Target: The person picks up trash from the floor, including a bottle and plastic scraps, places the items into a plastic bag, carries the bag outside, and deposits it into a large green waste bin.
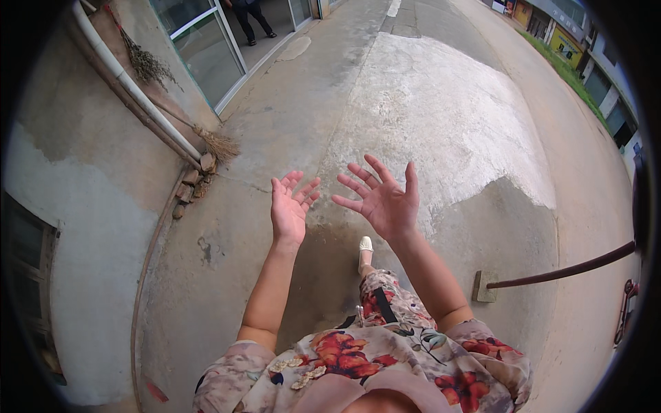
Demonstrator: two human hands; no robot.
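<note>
Both of my hands are raised in front of me over the concrete pavement, palms turned upward and inward. My left hand (292,208) has its fingers apart and slightly curled, with nothing in it. A short gap away, my right hand (387,196) is spread wide, its thumb pointing up, and it too is bare of any object. Neither hand touches anything. Below them one white shoe (365,245) shows on the ground, under floral trousers (389,296); my other foot is not visible.
At the left wall, a straw broom (217,143) leans near a white pipe (131,86) and stacked bricks (187,187). A person (252,19) stands by the glass sliding door (206,65). To the right, a brown pole (564,265) rises from a concrete block (484,286) beside the road.
</note>
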